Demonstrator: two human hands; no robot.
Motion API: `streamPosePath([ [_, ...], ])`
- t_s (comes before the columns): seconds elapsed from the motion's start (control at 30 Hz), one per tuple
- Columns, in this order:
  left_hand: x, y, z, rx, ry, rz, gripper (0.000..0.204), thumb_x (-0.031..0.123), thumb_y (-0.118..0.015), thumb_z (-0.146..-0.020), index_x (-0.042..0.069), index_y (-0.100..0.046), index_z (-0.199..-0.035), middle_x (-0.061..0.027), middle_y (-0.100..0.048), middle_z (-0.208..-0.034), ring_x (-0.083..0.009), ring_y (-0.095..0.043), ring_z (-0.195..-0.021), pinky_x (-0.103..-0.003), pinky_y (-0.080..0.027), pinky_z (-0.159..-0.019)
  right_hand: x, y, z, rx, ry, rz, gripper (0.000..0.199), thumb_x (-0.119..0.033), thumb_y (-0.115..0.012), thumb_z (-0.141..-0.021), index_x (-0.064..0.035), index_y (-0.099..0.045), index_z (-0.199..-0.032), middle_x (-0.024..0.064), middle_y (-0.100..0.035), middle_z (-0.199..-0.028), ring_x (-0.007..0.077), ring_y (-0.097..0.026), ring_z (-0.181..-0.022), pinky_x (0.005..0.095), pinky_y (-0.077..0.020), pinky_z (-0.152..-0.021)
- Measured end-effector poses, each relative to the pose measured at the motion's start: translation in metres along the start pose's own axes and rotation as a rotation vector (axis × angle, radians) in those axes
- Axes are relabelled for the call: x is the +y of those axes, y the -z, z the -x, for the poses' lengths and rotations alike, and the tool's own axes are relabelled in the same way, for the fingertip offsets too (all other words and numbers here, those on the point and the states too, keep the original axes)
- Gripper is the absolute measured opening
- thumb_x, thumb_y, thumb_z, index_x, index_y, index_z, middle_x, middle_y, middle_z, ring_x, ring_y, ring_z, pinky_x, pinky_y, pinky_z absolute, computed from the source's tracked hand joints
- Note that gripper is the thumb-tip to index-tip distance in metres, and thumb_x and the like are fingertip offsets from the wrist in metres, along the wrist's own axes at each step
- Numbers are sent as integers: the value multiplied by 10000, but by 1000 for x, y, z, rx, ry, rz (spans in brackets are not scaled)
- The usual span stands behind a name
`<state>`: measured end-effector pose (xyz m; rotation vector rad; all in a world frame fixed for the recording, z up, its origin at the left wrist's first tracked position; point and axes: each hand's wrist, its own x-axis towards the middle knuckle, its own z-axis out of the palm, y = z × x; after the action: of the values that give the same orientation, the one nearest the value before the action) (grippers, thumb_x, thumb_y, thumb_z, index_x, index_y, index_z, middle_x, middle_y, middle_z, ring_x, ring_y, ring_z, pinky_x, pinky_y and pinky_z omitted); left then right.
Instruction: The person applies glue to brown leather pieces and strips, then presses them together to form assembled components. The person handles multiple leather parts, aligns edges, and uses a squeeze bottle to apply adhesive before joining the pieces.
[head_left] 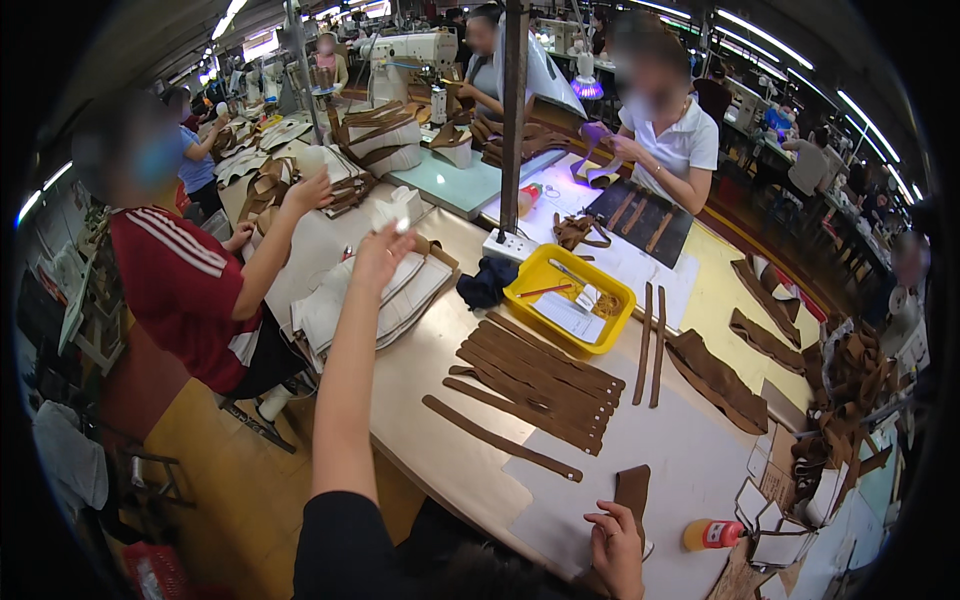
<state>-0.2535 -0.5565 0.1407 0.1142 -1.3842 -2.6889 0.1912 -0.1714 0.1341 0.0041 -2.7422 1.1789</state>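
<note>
My left hand [383, 254] is stretched far out over the table, its fingertips closed around a small white object [397, 207] whose kind I cannot make out. Below it lies a stack of white pieces with brown edges [375, 305]. Close to the near edge, my right hand [618, 550] is loosely curved with its fingers apart, over a short brown strap [631, 488]; part of that strap is hidden by the hand. Between my arms lies a row of overlapping brown straps [540, 380] with small pale ends. One separate strap [500, 438] lies nearer to me.
A yellow tray [622, 340] holds a pen, paper and rubber bands. Beside it are a dark cloth [487, 284] and a power strip [510, 245]. A metal post [514, 120] rises behind. A red-capped bottle [710, 534] stands at right. Co-workers sit left [190, 280] and across [668, 140].
</note>
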Motion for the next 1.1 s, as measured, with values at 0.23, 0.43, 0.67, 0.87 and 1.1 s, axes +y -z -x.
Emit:
streamPosePath([
  [0.23,-69,-48,-18,-92,310,157,411,260,-567,-934,35,-441,-1255,-196,-562,-1119,-324,-607,-995,-436,-507,-847,10,2,2,96,13,33,215,55,-577,-798,-63,-643,-965,128,-608,-1029,285,-604,-922,345,-499,-767],
  [0.43,-87,-121,124,-570,618,-312,323,232,-545,-945,37,-503,-1199,-126,-624,-1044,-244,-646,-899,-346,-535,-790,12,13,2,-111,20,-89,163,-31,-554,-863,-60,-627,-1006,101,-621,-1000,255,-609,-922,340,-487,-795],
  [0.67,-158,-168,229,-975,955,-601,296,198,-554,-947,-10,-538,-1158,-121,-624,-1041,-225,-665,-903,-308,-562,-767,37,10,55,14,-361,-573,172,-131,-562,-923,-41,-630,-1053,44,-622,-920,119,-590,-849,253,-466,-763],
  [0.87,-210,-167,319,-806,1306,-408,292,212,-570,-943,-2,-540,-1139,-126,-600,-1100,-231,-615,-1014,-330,-524,-859,65,26,100,409,-560,-1120,179,-144,-557,-945,-12,-583,-1063,71,-641,-908,124,-601,-791,259,-498,-737],
  [1.1,-233,-144,365,-705,1436,-250,229,203,-486,-980,6,-562,-1069,-162,-641,-1009,-273,-639,-944,-359,-534,-824,106,45,122,816,-540,-1623,265,-302,-508,-973,-48,-584,-990,60,-605,-805,139,-554,-677,294,-477,-648],
])
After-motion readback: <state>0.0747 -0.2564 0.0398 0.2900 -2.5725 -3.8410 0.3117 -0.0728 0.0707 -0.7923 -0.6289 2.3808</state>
